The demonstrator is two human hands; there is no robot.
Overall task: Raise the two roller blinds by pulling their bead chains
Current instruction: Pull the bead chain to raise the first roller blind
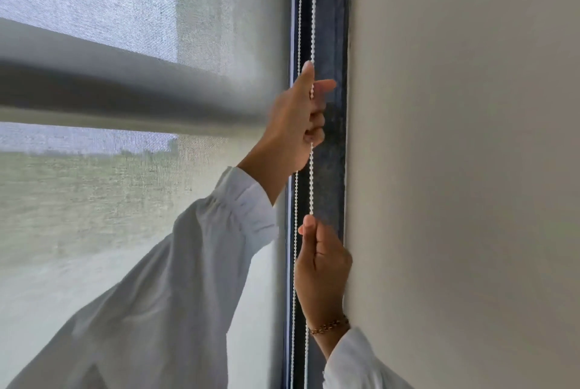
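A white bead chain [311, 181] hangs in two strands beside the dark window frame [332, 153]. My left hand [295, 125] grips the right-hand strand high up, thumb pointing upward along it. Lower down, my right hand [323, 266] pinches the same strand between thumb and forefinger. The other strand [295, 200] hangs free just left of it. A grey opaque roller blind [125, 87] shows its blurred bottom bar across the left. Behind it, a sheer mesh blind [94, 200] covers the window.
A plain beige wall [470, 169] fills the right side, right next to the chain and my right hand. My white sleeves [188, 278] cross the lower middle. A gold bracelet [329, 326] sits on my right wrist.
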